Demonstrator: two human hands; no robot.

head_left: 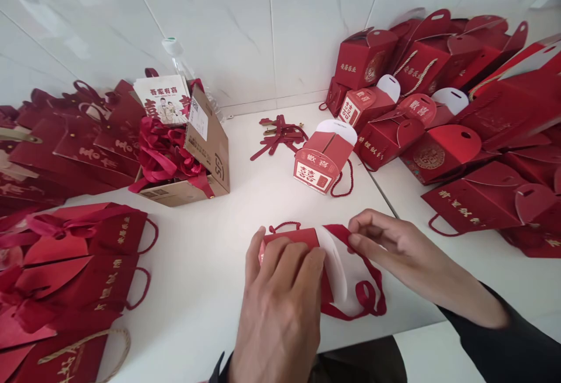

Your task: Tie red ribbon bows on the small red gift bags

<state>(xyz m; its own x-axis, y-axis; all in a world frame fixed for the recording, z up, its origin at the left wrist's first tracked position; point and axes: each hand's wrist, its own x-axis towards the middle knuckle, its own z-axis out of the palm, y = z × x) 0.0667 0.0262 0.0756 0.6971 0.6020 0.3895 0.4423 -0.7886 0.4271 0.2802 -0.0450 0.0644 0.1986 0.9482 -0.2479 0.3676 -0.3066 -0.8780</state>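
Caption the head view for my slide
Left hand rests on a red box while the right hand pinches a red ribbon.

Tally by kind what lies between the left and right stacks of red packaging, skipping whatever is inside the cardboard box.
Red gift boxes: 2 (one under the left hand, one standing behind it)
Ribbon at the right hand: 1
Cardboard box: 1
Bottle: 1
Pile of red straps: 1
Total: 6

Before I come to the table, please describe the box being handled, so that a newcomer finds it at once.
At the near middle of the white table, look under the left hand. There lies a red box, its white flap towards the right hand and red ribbon. Unlike the other red boxes, it alone has a hand on it.
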